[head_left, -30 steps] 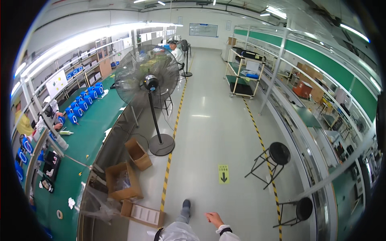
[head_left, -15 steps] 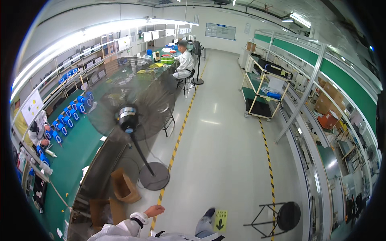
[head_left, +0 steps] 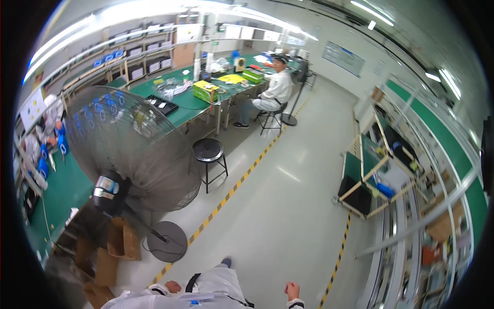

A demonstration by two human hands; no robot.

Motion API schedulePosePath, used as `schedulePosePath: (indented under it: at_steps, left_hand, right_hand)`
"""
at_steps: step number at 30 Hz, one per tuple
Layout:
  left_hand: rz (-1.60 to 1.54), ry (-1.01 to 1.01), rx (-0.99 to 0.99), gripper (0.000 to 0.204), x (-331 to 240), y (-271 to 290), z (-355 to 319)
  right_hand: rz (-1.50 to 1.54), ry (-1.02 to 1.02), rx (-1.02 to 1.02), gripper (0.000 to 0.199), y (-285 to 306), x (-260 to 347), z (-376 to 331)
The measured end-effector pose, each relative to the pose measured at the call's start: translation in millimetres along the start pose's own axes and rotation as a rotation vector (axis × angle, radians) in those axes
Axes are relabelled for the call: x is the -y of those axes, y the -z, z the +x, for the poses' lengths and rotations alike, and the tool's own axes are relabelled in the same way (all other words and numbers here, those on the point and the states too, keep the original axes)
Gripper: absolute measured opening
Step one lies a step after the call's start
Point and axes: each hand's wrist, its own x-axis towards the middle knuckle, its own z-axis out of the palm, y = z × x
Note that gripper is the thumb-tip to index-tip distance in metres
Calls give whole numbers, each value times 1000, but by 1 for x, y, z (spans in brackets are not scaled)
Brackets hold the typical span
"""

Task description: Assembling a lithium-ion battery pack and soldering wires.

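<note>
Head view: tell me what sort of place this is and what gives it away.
Probably a factory assembly workshop: a long green workbench, a person in white seated beside it, and a yellow-and-black line along the floor.

Black stool [head_left: 208,150], tiered cart [head_left: 353,166], wall board [head_left: 343,59]

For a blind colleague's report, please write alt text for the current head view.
The wearer's left hand and right hand, nothing visibly held, are above a glossy grey floor. At left stand a dark round pedestal fan and a green workbench, with a person in white seated beside it.
</note>
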Motion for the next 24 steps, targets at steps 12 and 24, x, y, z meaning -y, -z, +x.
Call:
schedulePosePath:
  at_steps: [12, 24]
  left_hand:
    - [50, 17, 61, 34, -265, 108, 300]
    - [-712, 323, -452, 34, -474, 315, 528]
  right_hand:
    - [-1341, 693, 357, 19, 7, 147, 316]
    - [-1331, 359, 581, 10, -71, 397, 720]
